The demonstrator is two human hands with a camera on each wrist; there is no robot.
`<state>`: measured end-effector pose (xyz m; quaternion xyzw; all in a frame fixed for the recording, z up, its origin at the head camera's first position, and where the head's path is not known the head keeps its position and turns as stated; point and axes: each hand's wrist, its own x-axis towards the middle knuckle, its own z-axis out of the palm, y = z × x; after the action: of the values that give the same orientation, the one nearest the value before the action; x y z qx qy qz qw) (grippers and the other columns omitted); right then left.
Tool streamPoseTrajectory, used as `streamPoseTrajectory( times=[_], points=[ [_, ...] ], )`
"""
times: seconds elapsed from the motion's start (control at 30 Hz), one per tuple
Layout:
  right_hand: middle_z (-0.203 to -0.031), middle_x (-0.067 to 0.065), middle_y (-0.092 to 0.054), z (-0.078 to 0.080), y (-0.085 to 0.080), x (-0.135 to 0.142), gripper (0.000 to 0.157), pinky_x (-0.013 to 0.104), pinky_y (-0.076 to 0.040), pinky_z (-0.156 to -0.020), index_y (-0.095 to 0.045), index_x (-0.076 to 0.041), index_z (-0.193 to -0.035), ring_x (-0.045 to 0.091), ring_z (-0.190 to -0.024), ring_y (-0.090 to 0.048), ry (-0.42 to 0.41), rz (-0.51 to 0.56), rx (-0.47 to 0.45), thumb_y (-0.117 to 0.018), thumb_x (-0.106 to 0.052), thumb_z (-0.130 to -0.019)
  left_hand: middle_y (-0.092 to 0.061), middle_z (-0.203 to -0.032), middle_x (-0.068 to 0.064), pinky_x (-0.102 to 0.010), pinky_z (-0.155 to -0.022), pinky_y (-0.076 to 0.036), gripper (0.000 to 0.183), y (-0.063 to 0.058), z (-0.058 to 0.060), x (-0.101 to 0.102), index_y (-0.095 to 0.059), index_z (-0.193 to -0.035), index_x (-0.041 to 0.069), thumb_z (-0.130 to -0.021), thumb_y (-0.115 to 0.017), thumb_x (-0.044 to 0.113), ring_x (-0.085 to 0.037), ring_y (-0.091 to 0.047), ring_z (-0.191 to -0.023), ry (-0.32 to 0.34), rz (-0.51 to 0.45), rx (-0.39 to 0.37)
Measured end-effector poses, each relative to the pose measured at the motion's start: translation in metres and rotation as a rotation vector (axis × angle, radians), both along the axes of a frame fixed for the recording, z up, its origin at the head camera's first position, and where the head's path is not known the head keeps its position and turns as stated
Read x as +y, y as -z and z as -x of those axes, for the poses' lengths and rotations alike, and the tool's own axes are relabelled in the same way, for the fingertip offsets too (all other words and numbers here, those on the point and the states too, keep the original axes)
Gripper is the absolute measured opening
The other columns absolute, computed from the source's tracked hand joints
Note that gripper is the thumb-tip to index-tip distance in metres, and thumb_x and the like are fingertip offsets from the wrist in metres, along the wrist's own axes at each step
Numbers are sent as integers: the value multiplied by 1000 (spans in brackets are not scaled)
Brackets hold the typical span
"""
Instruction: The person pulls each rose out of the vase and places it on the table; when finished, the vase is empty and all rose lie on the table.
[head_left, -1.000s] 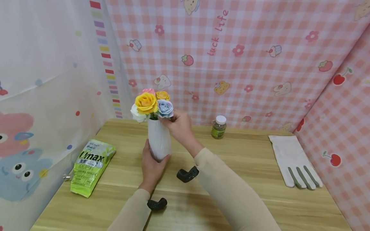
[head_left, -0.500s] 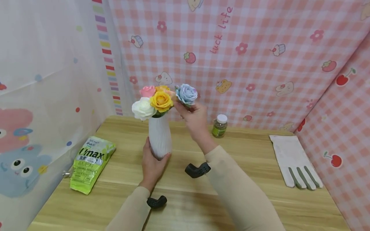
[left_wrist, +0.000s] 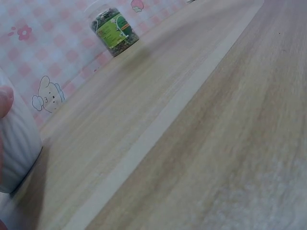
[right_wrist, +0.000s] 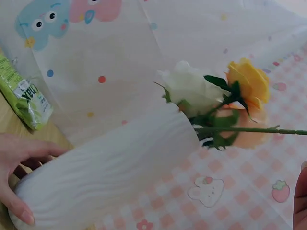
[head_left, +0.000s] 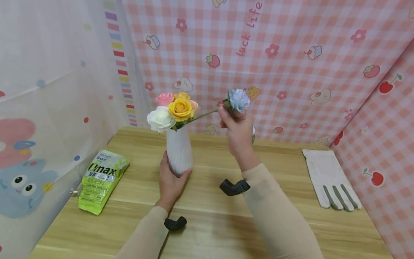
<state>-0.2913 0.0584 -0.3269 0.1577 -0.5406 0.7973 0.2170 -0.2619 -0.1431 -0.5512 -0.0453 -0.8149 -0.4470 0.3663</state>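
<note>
My left hand [head_left: 172, 183] grips the lower part of a white ribbed vase [head_left: 179, 149], thumb and fingers on either side of it. White, pink, yellow and peach roses [head_left: 181, 109] fill its mouth. Up and to the right, my right hand [head_left: 240, 135] pinches a blue rose [head_left: 239, 100] just below its head. The green stem [right_wrist: 249, 130] of that rose slants down to the vase mouth, its lower end hidden among the other flowers. In the left wrist view only the vase's base [left_wrist: 19, 148] and a bit of my fingers show.
A green fertilizer bag [head_left: 102, 181] lies at the left of the wooden table [head_left: 207, 223]. White work gloves [head_left: 330, 176] lie at the right. Behind my right hand, a lidded jar of granules [left_wrist: 114, 31] stands near the checked curtain.
My right hand has drawn the blue rose up and to the right from the bunch, baring its stem. My left hand has stayed on the vase.
</note>
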Motion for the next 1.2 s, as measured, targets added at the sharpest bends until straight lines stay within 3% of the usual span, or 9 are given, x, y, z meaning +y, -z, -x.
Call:
streamPoseTrajectory(
  times=[0.17,0.5,0.77,0.9,1.07,1.2],
  points=[
    [-75,0,-65,2,6,18,13,21,-42,-54,-73,-2,-90,10,-57,-50,37,63,5,-74,-14,-85,-42,-142,-20,-49,-102,-36,106,-3,-1,-1,-22,-153,9,-70,-86,28,-34,-43,-127,7,-14,-33],
    [-74,1,-67,-3,23,55,6,20,-42,-53,-73,-6,-91,11,-57,-52,33,230,-82,-70,-9,-87,-42,-142,-20,-50,-102,-36,107,-4,-4,-2,-23,-152,6,-68,-87,27,-35,-44,-127,-5,-11,-44],
    [-86,15,-70,-20,34,116,16,21,-50,-51,-65,5,-98,16,-57,-64,6,432,-59,-68,-7,-88,-42,-142,-19,-49,-102,-36,106,-2,-2,0,-23,-152,7,-69,-86,27,-33,-44,-127,7,-7,-40],
    [-82,16,-70,-31,51,149,13,19,-47,-48,-61,4,-95,16,-56,-64,93,355,-114,-65,-8,-90,-42,-142,-19,-48,-102,-36,106,-1,0,0,-24,-152,7,-68,-86,28,-33,-44,-127,2,1,-20],
    [-72,8,-69,-43,86,181,14,18,-39,-45,-65,0,-92,11,-50,-56,308,171,-315,-70,-12,-87,-42,-143,-19,-47,-104,-35,105,-1,0,-1,-23,-152,8,-70,-85,29,-32,-43,-129,2,3,-23],
    [-69,4,-70,-49,116,203,18,18,-38,-43,-67,0,-95,10,-49,-55,421,59,-450,-74,-12,-84,-41,-143,-18,-47,-103,-35,105,0,0,-3,-22,-153,9,-70,-85,29,-31,-42,-129,4,-1,-33]
  ],
)
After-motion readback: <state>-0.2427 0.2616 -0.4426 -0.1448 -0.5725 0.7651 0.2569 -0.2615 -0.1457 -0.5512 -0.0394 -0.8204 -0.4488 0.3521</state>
